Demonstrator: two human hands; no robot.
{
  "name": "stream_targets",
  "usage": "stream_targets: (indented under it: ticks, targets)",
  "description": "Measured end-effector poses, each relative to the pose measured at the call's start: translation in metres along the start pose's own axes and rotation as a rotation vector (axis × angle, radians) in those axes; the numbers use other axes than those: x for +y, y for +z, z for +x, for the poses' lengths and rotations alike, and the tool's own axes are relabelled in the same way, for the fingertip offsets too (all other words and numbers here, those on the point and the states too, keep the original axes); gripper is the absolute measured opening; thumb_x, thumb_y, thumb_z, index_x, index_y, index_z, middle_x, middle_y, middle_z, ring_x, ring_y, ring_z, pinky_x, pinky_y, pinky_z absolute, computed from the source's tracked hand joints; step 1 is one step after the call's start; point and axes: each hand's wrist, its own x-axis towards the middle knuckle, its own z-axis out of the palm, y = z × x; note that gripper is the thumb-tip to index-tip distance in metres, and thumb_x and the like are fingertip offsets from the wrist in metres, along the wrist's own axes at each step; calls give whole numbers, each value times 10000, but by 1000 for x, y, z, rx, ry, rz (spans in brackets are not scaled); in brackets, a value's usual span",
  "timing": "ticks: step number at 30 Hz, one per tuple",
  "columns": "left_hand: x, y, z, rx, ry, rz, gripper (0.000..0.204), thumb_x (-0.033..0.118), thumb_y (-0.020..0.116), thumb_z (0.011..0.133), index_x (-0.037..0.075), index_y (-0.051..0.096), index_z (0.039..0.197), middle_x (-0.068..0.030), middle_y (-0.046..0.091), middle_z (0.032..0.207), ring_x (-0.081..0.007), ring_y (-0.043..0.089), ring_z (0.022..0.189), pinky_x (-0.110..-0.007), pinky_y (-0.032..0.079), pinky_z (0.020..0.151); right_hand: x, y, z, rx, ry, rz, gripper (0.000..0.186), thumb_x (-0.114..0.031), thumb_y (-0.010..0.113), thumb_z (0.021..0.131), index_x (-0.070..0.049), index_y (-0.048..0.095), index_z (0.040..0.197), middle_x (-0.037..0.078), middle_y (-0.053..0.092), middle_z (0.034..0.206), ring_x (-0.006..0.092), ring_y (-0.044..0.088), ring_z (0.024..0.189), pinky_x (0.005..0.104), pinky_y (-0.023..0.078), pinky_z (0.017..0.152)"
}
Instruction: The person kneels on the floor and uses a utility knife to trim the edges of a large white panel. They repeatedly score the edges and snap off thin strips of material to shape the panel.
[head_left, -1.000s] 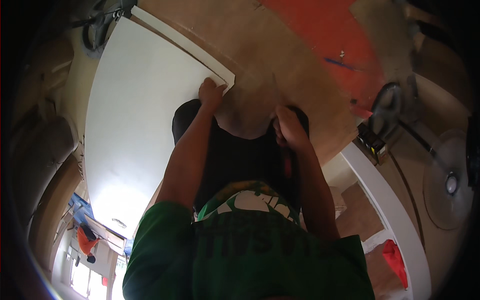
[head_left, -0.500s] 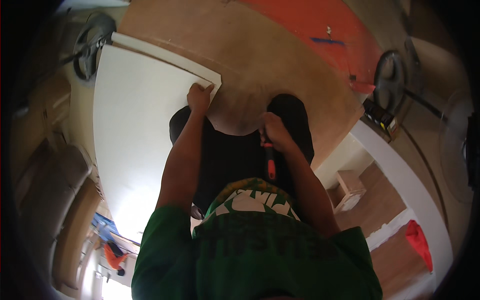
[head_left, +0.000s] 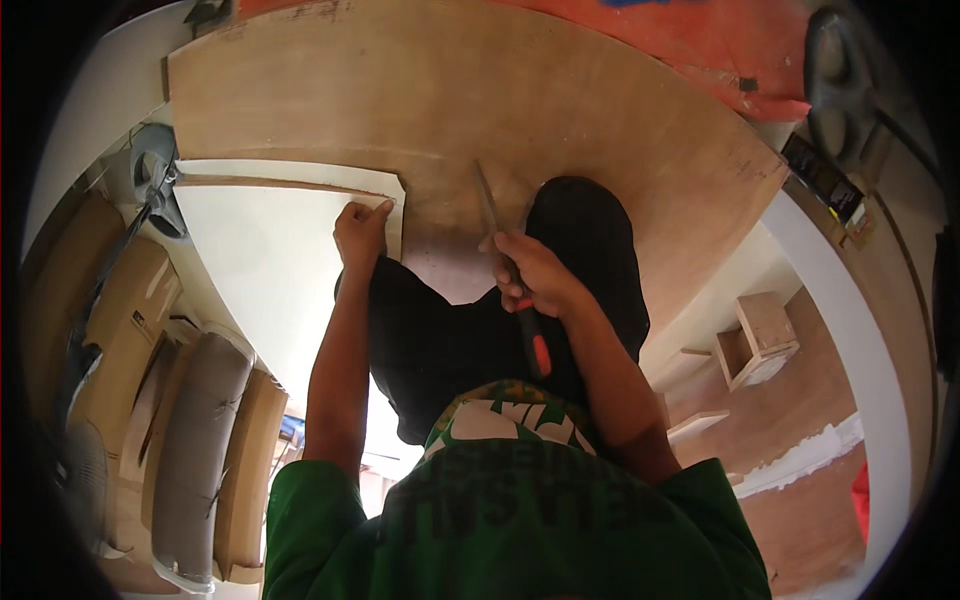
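My left hand (head_left: 360,234) is closed at the far right corner of a large white panel (head_left: 265,245), its thumb lying along the edge. Under and beyond that edge shows a narrow white strip (head_left: 290,172) with a clipped corner. My right hand (head_left: 535,275) grips a file (head_left: 487,200) near where its grey tapered blade meets the black and red handle. The blade points away from me, above a brown wooden board (head_left: 450,90), clear of the white panel. Between my knees, the board's near part is in shadow.
Red sheeting (head_left: 720,50) lies past the board's far edge. At right are a dark box (head_left: 825,180), a curved white edge (head_left: 850,320) and a small wooden box (head_left: 762,335) lower down. Cardboard pieces and a grey roll (head_left: 205,450) stand at left, near a grey wheel-like part (head_left: 155,175).
The view has shifted, showing more board at the far side. My right hand has tilted the file, so its blade now shows, pointing away. My left hand stays at the panel's corner.
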Motion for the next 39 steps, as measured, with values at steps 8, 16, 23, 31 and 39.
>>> stream_targets:
  ticks: [8, 16, 23, 31, 39]
  targets:
    - [3, 2, 2, -1, -83, 80, 438, 319, 875, 726, 38, 546, 658, -2, 512, 600, -138, 440, 580, -324, 415, 568, -2, 5, 15, -25, 28, -23, 358, -363, 413, 1041, -26, 510, 1119, 0, 444, 620, 85, 410, 422, 293, 476, 423]
    - [-6, 5, 0, 34, -130, 53, 378, 241, 870, 733, 39, 556, 674, 4, 510, 602, -124, 430, 583, -305, 405, 569, -4, 9, 28, 27, 104, -58, 351, -371, 437, 1033, -30, 516, 1034, 3, 445, 576, 101, 444, 387, 295, 462, 409]
    - [-2, 6, -2, 33, -150, 20, 373, 195, 869, 744, 53, 534, 661, 18, 502, 608, -103, 422, 589, -280, 404, 569, -5, 13, 28, 95, 69, -129, 272, -287, 543, 1002, -36, 515, 904, 13, 472, 621, 121, 499, 426, 297, 452, 386]
    - [-4, 8, -5, 35, -129, 19, 418, 227, 873, 746, 57, 500, 668, 18, 485, 609, -111, 416, 587, -282, 407, 578, -8, 16, 31, 131, 81, -127, 268, -278, 548, 995, -35, 520, 887, 19, 486, 605, 121, 512, 431, 300, 445, 399]
    - [-7, 9, -4, 11, -194, -54, 424, 246, 880, 738, 58, 503, 686, 18, 486, 633, -117, 420, 607, -285, 406, 577, -6, 16, 33, 116, 68, -141, 379, -386, 455, 1029, -25, 551, 962, -19, 423, 517, 84, 427, 377, 254, 419, 384]
